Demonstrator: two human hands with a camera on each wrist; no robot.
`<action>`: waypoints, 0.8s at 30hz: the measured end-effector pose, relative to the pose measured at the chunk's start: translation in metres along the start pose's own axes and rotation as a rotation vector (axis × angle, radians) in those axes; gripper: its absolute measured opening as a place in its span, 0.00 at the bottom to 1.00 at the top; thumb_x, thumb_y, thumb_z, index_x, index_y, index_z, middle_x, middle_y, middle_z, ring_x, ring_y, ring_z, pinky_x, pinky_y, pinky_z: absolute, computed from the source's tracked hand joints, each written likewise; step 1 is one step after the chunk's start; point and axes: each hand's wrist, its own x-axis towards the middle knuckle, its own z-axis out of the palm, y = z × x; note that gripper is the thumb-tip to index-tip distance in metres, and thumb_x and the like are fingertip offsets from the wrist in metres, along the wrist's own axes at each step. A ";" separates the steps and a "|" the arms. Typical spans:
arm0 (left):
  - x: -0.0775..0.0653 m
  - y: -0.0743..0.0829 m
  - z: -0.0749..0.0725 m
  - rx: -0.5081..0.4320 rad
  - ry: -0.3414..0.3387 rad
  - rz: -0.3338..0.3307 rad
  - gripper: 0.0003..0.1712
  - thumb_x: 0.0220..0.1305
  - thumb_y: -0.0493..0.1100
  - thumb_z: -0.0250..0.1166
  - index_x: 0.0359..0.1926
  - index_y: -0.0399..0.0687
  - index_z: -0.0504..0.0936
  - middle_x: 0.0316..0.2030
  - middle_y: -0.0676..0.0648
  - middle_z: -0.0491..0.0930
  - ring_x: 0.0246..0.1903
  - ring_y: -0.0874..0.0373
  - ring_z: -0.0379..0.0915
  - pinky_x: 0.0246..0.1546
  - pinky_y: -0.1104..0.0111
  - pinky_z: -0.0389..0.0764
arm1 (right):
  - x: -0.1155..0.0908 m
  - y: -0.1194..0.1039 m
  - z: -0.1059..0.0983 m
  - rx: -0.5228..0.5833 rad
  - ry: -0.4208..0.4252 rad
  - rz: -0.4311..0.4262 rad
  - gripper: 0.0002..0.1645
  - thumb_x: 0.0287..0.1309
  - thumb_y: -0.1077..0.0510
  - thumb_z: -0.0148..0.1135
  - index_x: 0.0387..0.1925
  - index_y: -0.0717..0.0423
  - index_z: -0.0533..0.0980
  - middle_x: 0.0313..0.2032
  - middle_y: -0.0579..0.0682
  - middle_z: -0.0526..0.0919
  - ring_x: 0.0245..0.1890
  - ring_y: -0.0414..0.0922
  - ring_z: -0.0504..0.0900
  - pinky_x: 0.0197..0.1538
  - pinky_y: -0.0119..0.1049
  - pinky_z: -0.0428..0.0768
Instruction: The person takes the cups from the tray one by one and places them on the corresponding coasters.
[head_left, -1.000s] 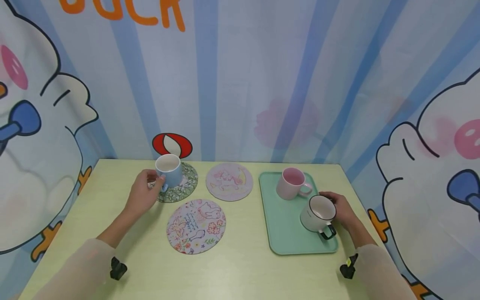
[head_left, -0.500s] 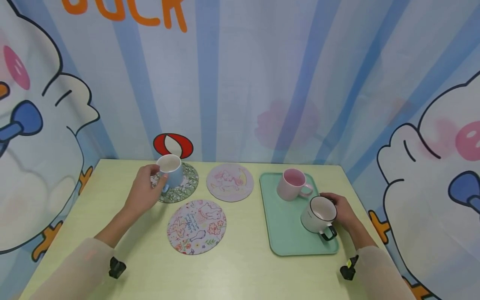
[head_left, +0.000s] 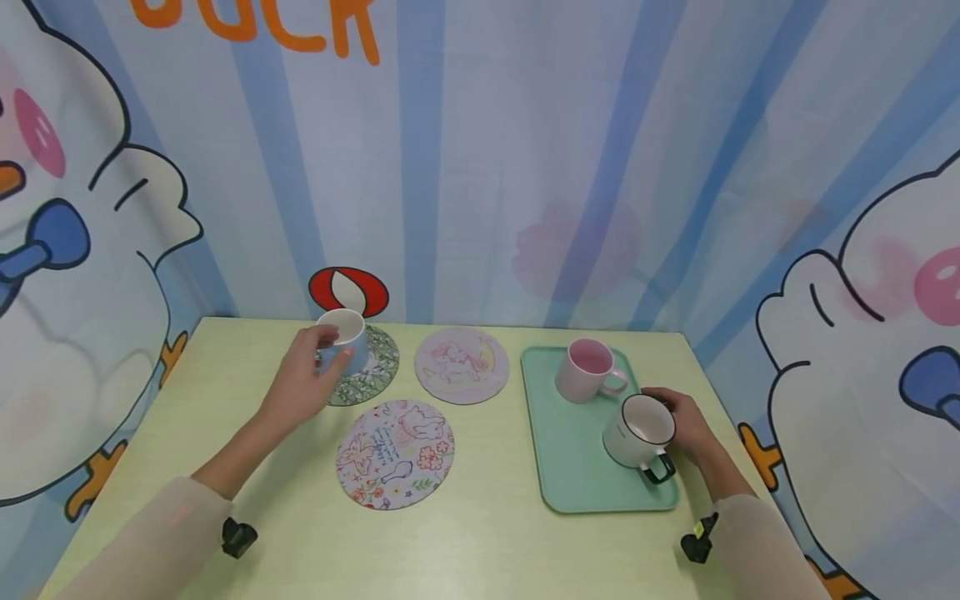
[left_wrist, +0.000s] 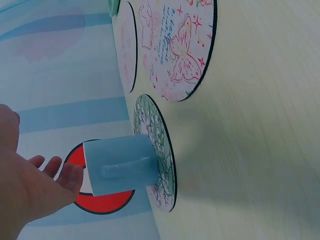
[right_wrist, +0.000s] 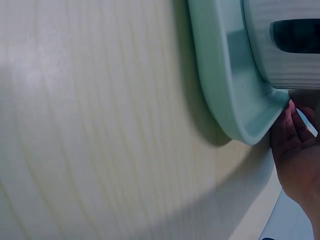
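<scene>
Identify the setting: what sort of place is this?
Probably an indoor staged tabletop set: a cartoon-printed backdrop rises behind a pale table, which bears a green tray and three round mats.

Counted up: one blue mug (head_left: 357,347), one pink mug (head_left: 579,375) and one white mug (head_left: 630,443) — three mugs — plus three round mats, namely one leafy mat (head_left: 381,367), one unicorn mat (head_left: 461,367) and one floral mat (head_left: 395,455). There is one green tray (head_left: 566,475), one table (head_left: 480,550) and one striped backdrop (head_left: 480,150). Two hands — one left hand (head_left: 300,383), one right hand (head_left: 686,421) — come with two sleeves and two black wrist devices.
</scene>
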 end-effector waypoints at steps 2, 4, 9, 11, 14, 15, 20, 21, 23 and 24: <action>0.000 0.002 0.001 -0.009 -0.010 0.013 0.32 0.82 0.50 0.58 0.72 0.31 0.66 0.65 0.31 0.70 0.64 0.36 0.68 0.61 0.41 0.77 | -0.001 0.000 0.000 -0.002 0.001 -0.001 0.30 0.72 0.66 0.64 0.71 0.72 0.70 0.66 0.73 0.75 0.67 0.67 0.73 0.60 0.40 0.77; 0.000 0.004 0.002 -0.018 -0.020 0.018 0.32 0.82 0.51 0.59 0.72 0.31 0.66 0.65 0.32 0.70 0.65 0.36 0.68 0.61 0.41 0.77 | -0.001 0.000 0.000 0.005 0.001 0.000 0.30 0.72 0.66 0.64 0.71 0.72 0.70 0.67 0.73 0.75 0.67 0.67 0.73 0.59 0.37 0.77; 0.002 0.010 0.007 -0.044 -0.054 0.020 0.34 0.82 0.52 0.59 0.74 0.32 0.65 0.68 0.32 0.70 0.67 0.36 0.68 0.62 0.40 0.77 | 0.000 0.000 0.000 0.033 -0.001 0.004 0.30 0.72 0.68 0.63 0.71 0.72 0.70 0.67 0.73 0.74 0.67 0.66 0.72 0.54 0.25 0.74; 0.002 0.012 0.009 -0.052 -0.072 0.021 0.34 0.82 0.53 0.59 0.74 0.33 0.65 0.68 0.33 0.70 0.68 0.36 0.68 0.62 0.40 0.76 | 0.000 0.000 0.000 0.031 0.000 0.003 0.29 0.73 0.68 0.62 0.71 0.72 0.70 0.67 0.73 0.74 0.67 0.66 0.72 0.53 0.25 0.74; 0.003 0.014 0.014 -0.056 -0.098 0.028 0.35 0.81 0.53 0.59 0.74 0.34 0.65 0.69 0.34 0.70 0.68 0.37 0.68 0.63 0.41 0.77 | 0.000 0.001 0.001 0.029 -0.003 0.008 0.29 0.73 0.68 0.62 0.71 0.72 0.69 0.67 0.73 0.74 0.67 0.66 0.73 0.56 0.30 0.75; 0.003 0.015 0.015 -0.056 -0.106 0.029 0.35 0.82 0.54 0.59 0.74 0.34 0.65 0.68 0.34 0.70 0.68 0.37 0.69 0.63 0.41 0.77 | 0.000 0.002 0.002 0.030 -0.005 0.010 0.29 0.73 0.68 0.62 0.72 0.72 0.69 0.67 0.73 0.74 0.67 0.67 0.73 0.57 0.33 0.76; 0.002 0.019 0.022 -0.059 -0.131 0.032 0.34 0.82 0.54 0.58 0.74 0.34 0.66 0.68 0.34 0.70 0.67 0.37 0.69 0.63 0.43 0.76 | -0.001 0.001 0.002 0.035 -0.014 0.014 0.30 0.73 0.67 0.62 0.72 0.72 0.69 0.68 0.73 0.73 0.67 0.67 0.73 0.61 0.44 0.77; 0.002 0.019 0.023 -0.055 -0.135 0.034 0.34 0.82 0.54 0.58 0.74 0.34 0.65 0.68 0.34 0.70 0.68 0.37 0.69 0.63 0.43 0.76 | -0.001 0.001 0.002 0.034 -0.014 0.013 0.30 0.73 0.67 0.62 0.72 0.72 0.69 0.68 0.73 0.73 0.68 0.67 0.72 0.61 0.43 0.77; 0.002 0.021 0.026 -0.056 -0.143 0.036 0.35 0.82 0.55 0.58 0.75 0.35 0.65 0.69 0.35 0.70 0.68 0.38 0.68 0.64 0.44 0.76 | -0.001 0.001 0.002 0.034 -0.012 0.011 0.30 0.73 0.67 0.62 0.72 0.72 0.69 0.68 0.73 0.73 0.67 0.67 0.73 0.60 0.40 0.77; 0.003 0.022 0.027 -0.057 -0.148 0.037 0.35 0.82 0.55 0.58 0.75 0.35 0.65 0.69 0.35 0.70 0.68 0.38 0.68 0.64 0.44 0.76 | -0.001 0.000 0.001 0.035 -0.009 0.009 0.30 0.73 0.68 0.62 0.72 0.72 0.69 0.67 0.73 0.74 0.67 0.67 0.73 0.59 0.37 0.77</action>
